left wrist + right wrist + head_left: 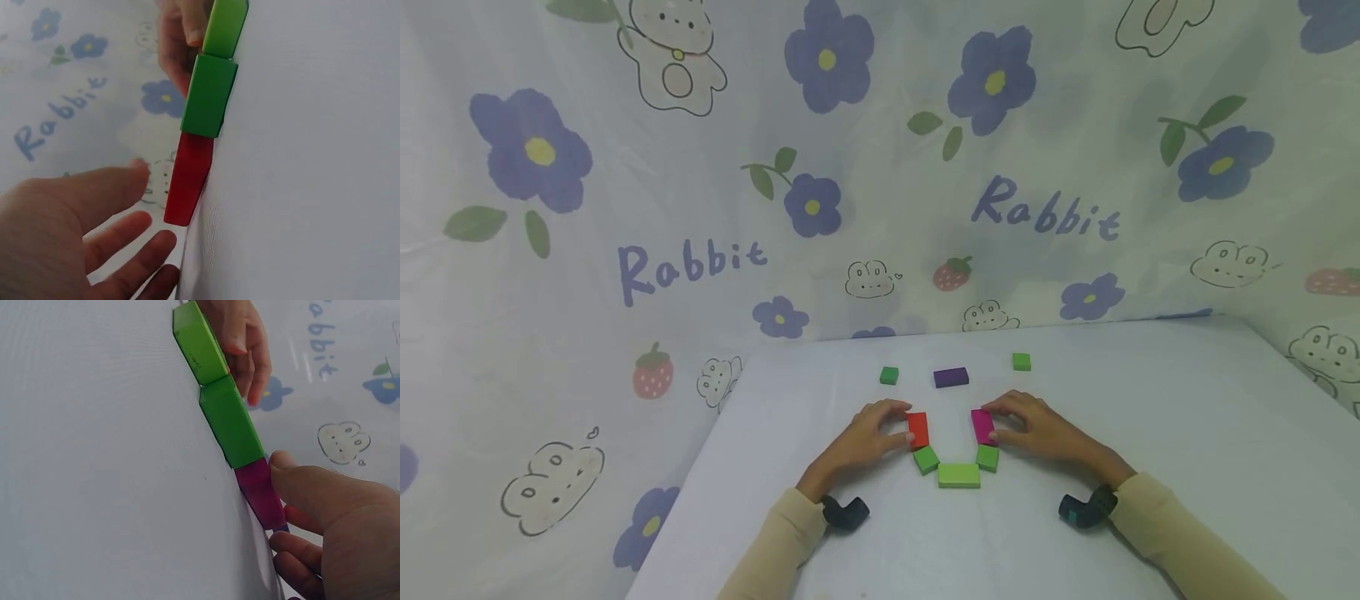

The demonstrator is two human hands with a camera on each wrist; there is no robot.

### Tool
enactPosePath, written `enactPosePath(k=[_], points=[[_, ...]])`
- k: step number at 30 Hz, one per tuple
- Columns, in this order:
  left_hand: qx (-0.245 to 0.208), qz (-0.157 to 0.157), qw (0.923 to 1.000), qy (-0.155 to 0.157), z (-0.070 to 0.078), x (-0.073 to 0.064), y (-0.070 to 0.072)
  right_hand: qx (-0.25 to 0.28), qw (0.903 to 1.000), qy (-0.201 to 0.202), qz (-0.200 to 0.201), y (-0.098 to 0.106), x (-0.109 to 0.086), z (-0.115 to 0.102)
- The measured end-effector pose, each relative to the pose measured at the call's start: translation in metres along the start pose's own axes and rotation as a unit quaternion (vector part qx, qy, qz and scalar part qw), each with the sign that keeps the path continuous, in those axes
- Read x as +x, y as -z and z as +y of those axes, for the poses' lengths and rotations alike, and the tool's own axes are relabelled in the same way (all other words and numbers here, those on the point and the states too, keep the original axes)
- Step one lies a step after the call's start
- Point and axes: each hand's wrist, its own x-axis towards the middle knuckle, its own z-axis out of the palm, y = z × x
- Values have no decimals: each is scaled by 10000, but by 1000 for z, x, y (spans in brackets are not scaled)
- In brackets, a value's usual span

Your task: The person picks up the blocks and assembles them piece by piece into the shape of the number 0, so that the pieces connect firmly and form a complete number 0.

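Note:
Two hands flank a U-shaped row of blocks on the white table. At the left, my left hand (867, 437) has its thumb and fingers spread beside the red block (918, 430); a small gap shows in the left wrist view (189, 178). My right hand (1037, 427) rests against the outer side of the magenta block (982, 427), the thumb touching it. Below the red block is a green block (927, 459), and below the magenta one another green block (988, 457). A light green long block (958, 476) forms the bottom of the U.
Farther back lie a dark purple block (951, 377), a small green block (889, 375) and a light green block (1021, 362). A cloth printed with rabbits and flowers (880, 208) hangs behind the table (1150, 400). Each wrist wears a dark camera band.

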Motion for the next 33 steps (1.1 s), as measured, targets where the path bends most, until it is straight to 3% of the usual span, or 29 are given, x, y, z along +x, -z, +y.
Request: enactPosePath(k=[5, 10, 13, 16, 23, 33], points=[[-385, 602, 9964, 446, -4, 1, 11, 63, 10000, 3, -12, -3, 0, 2], [-213, 1162, 9890, 895, -17, 12, 29, 3, 10000, -43, -27, -3, -3, 2], [-43, 1317, 9868, 942, -26, 25, 39, -36, 10000, -29, 25, -2, -4, 2], [46, 1324, 9876, 843, -31, 37, 45, -58, 10000, -19, 37, -1, -4, 2], [309, 972, 9919, 761, -39, 59, 45, -41, 10000, 13, 54, -4, -6, 3], [460, 755, 9937, 691, -30, 73, 43, -124, 9999, 16, 95, -2, -4, 3]])
